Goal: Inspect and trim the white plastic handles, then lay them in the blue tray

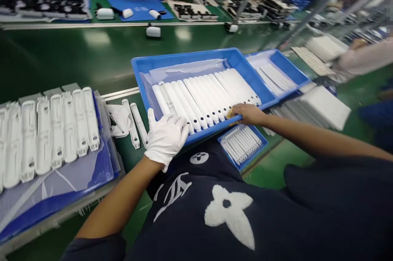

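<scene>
Green conveyor belt (92, 58) running across the whole view, beyond both hands, with white housings spaced along its far side. Large blue plastic tray (196, 59) directly ahead of the grip, its near rim within reach of both hands, probably for easy access. Inside, on a clear plastic liner (184, 66), white plastic bars (208, 97) packed side by side, likely aligned to limit rubbing and shifting. Just left of the left hand, white moulded housings (52, 130) in rows on a blue sheet (61, 195); between those and the tray, two loose white strips (134, 125) and a crumpled white cloth (118, 119). Just below the right hand, a small blue tray (242, 146) of short white pieces. Far right, a co-worker's sleeve (365, 58), well apart from both hands.

Left hand (166, 138) in a white cotton glove, fingers spread, pressed against the near ends of the bars, thumb raised, apparently steadying the row. Right hand (248, 114) bare, on the tray's near rim, fingers curled and pinching a small tan bristly item (231, 116), perhaps a brush, though too small to be sure.
</scene>
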A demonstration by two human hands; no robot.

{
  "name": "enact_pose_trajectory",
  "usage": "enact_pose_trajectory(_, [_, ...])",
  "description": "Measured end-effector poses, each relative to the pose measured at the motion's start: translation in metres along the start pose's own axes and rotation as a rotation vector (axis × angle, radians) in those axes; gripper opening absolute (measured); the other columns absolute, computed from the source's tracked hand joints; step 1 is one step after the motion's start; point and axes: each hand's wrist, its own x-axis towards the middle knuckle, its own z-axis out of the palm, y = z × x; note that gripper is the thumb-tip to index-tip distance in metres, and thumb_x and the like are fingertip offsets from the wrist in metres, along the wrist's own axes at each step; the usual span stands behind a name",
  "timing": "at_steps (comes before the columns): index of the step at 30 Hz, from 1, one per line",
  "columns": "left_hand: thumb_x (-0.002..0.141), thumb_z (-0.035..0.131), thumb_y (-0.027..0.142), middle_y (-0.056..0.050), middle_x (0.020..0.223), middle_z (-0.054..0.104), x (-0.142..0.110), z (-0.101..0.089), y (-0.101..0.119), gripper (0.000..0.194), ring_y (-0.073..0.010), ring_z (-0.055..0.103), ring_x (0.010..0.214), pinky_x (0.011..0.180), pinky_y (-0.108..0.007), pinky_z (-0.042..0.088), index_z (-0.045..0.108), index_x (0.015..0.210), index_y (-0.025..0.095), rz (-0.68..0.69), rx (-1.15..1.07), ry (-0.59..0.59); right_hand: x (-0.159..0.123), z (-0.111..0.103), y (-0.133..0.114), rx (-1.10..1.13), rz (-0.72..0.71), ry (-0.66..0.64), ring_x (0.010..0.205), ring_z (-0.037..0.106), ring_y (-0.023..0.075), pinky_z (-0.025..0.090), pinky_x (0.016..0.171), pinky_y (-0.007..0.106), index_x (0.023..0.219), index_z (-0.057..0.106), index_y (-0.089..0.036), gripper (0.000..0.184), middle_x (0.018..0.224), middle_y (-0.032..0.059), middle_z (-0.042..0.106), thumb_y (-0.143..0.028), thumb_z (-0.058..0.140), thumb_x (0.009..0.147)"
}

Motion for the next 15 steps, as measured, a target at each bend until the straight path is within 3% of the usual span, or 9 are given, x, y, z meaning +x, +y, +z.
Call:
enact_pose_trajectory(4, [0.101,0.044,0.030,-0.010,0.107,0.079,0.001,-0.003,0.002,0.032,-0.0314,0.068,0.104,0.118,-0.069,0.015,0.075,0.099,0.021,0.063,0.070,-0.040,-0.003,-0.004,-0.009,0.033,0.087,-0.017,0.096,0.061,0.0235,0.042,0.079,0.031,0.092,0.074,-0.014,0.018,0.098,0.0100,0.073,-0.008,0.075,0.074])
enact_pose_trajectory(9, [0.099,0.042,0.029,-0.013,0.093,0.079,0.003,-0.007,0.003,0.037,-0.0329,0.071,0.095,0.113,-0.065,0.025,0.077,0.094,0.018,0.105,0.126,-0.095,-0.003,-0.002,-0.006,0.115,0.160,0.032,0.108,0.058,0.0273,0.041,0.089,0.036,0.098,0.075,-0.013,0.020,0.107,0.0112,0.072,-0.011,0.076,0.078])
enact_pose_trajectory(12, [0.099,0.041,0.029,-0.012,0.090,0.080,0.003,-0.010,0.002,0.038,-0.0321,0.072,0.092,0.112,-0.064,0.027,0.077,0.090,0.019,0.116,0.158,-0.139,-0.014,0.017,-0.012,0.178,0.243,0.109,0.127,0.048,0.0365,0.036,0.102,0.048,0.114,0.070,-0.013,0.035,0.132,0.0178,0.062,-0.020,0.078,0.081])
enact_pose_trajectory(14, [0.099,0.041,0.028,-0.011,0.091,0.080,0.002,-0.011,0.001,0.038,-0.0312,0.072,0.091,0.111,-0.063,0.028,0.075,0.087,0.020,0.124,0.173,-0.164,-0.031,0.041,-0.035,0.234,0.381,0.227,0.137,0.036,0.0422,0.031,0.107,0.058,0.130,0.061,-0.012,0.050,0.148,0.0246,0.045,-0.030,0.075,0.086])
enact_pose_trajectory(15, [0.099,0.041,0.028,-0.010,0.091,0.081,0.001,-0.011,0.000,0.037,-0.0307,0.072,0.091,0.111,-0.062,0.029,0.075,0.086,0.020,0.133,0.182,-0.170,-0.042,0.055,-0.053,0.313,0.540,0.376,0.138,0.036,0.0415,0.031,0.109,0.060,0.134,0.058,-0.012,0.049,0.150,0.0252,0.043,-0.031,0.070,0.090])
